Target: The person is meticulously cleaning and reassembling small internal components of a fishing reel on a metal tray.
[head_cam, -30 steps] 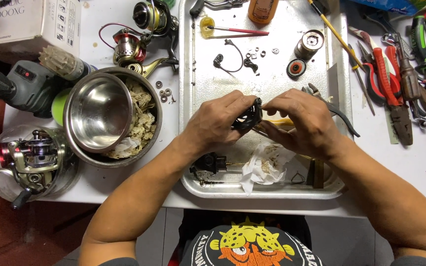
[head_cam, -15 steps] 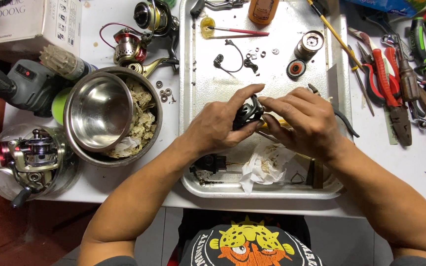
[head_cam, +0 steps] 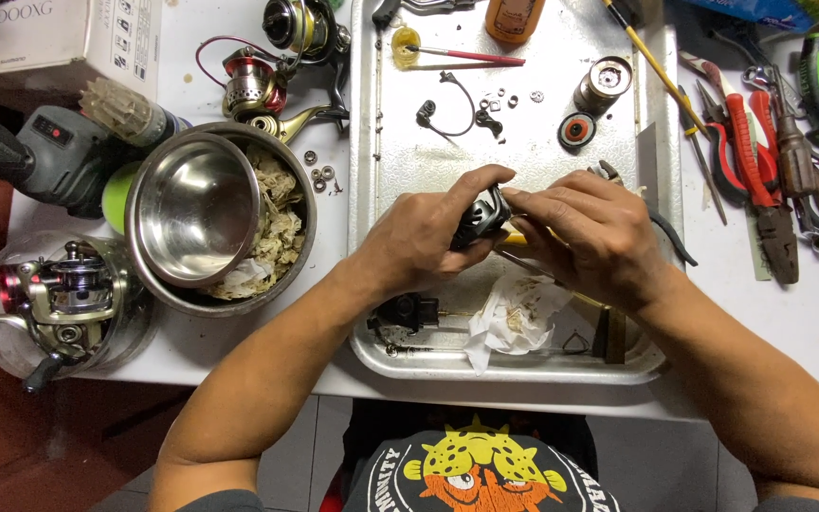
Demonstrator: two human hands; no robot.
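A black reel part was clamped between left hand and right hand above the tray; steadiness over the tray was advisable.

bare forearms, no sleeves in view, dark shirt with yellow spotted cartoon print

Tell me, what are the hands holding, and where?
Both hands grip a small black reel part over the metal tray: left hand around its left side, right hand pinching its right edge.
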